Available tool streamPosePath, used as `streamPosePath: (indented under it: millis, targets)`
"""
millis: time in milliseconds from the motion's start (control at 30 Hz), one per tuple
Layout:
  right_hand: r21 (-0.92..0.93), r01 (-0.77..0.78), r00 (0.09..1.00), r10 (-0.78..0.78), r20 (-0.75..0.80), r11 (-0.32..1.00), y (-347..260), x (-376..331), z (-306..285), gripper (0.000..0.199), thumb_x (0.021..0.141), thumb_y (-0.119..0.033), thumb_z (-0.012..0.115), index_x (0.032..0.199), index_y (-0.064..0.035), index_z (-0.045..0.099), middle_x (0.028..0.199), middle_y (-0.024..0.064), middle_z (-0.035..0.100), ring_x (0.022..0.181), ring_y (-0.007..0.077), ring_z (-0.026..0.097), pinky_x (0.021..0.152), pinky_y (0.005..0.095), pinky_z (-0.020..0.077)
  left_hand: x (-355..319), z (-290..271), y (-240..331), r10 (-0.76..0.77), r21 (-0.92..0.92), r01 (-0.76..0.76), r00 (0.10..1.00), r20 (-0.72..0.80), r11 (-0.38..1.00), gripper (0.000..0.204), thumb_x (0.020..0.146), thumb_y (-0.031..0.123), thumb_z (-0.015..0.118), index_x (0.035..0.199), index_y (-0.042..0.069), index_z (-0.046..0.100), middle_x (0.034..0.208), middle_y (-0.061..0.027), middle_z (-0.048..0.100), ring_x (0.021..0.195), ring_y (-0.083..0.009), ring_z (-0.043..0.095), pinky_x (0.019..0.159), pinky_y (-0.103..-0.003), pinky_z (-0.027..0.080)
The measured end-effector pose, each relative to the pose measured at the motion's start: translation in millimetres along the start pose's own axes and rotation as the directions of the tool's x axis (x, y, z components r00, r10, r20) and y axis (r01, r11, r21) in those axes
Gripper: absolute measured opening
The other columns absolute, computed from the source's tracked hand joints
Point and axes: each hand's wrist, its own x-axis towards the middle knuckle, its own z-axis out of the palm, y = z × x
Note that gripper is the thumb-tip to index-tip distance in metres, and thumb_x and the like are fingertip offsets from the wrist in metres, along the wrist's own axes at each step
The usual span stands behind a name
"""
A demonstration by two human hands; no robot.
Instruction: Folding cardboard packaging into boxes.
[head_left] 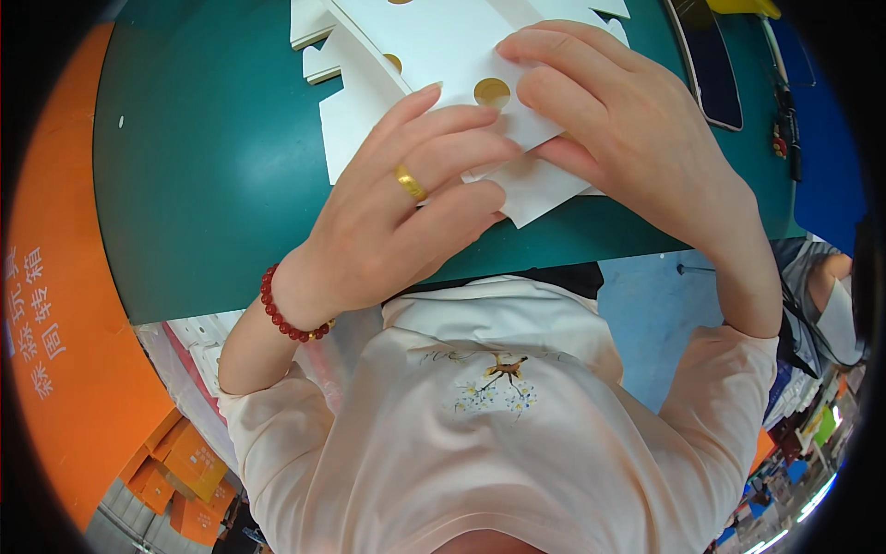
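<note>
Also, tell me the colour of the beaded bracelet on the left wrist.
The beaded bracelet is dark red with some gold-coloured parts, seen in the head view.

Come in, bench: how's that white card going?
Left hand at near end of white card, grip unclear. Right hand pinching its edge. Card has round holes. Dark phone-like slab rightward, apart from hands.

white sheets (443,46): smooth matt card | tabletop (203,185): smooth, slightly glossy | ring (410,183): shiny metal

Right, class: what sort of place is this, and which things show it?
Probably a factory or packing workshop: white cut-out card pieces lie on a green worktable, orange boxes stand at lower left, and strip lights shine at lower right.
</note>
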Motion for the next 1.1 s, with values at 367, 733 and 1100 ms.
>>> streamPosePath:
  millis: [367, 733, 1100]
  targets:
    - [0.111, 0.090, 0.988, -0.103, 0.113, 0.990, 4.7, -18.5, -5.8, 0.030, 0.072, -0.001, 0.081, 0.090, -0.0041, 0.058, 0.146, 0.0116, 0.055, 0.137, 0.0372, 0.050, 0.104, 0.0446, 0.0497, 1.6, -15.1, -2.2, -0.043, 0.050, 0.037, 0.991, 0.123, 0.998, 0.026, 0.059, -0.002, 0.059, 0.081, 0.012, 0.062, 0.119, -0.0084, 0.069, 0.126, -0.0368, 0.060, 0.116, -0.063, 0.028]
    - [0.100, 0.108, 0.989, -0.117, 0.091, 0.989, 3.2, -17.1, -3.1, 0.020, 0.078, -0.002, 0.076, 0.096, -0.0033, 0.067, 0.142, 0.0109, 0.059, 0.136, 0.0345, 0.052, 0.103, 0.0433, 0.0513, -1.2, -13.2, -4.8, -0.048, -0.030, 0.050, 0.996, 0.071, 0.998, 0.030, 0.062, -0.009, 0.055, 0.084, 0.011, 0.056, 0.115, -0.0107, 0.070, 0.119, -0.0360, 0.064, 0.116, -0.061, 0.030]
    - [0.119, 0.114, 0.993, -0.114, -0.011, 0.986, 1.4, -13.6, 10.3, 0.037, 0.075, -0.005, 0.079, 0.110, -0.0058, 0.066, 0.141, 0.0126, 0.059, 0.133, 0.0345, 0.055, 0.096, 0.0408, 0.0550, 2.1, -14.0, 1.7, -0.108, -0.009, 0.109, 0.989, 0.103, 0.994, 0.038, 0.066, -0.005, 0.061, 0.099, 0.012, 0.064, 0.127, -0.0104, 0.066, 0.120, -0.0332, 0.063, 0.116, -0.059, 0.030]
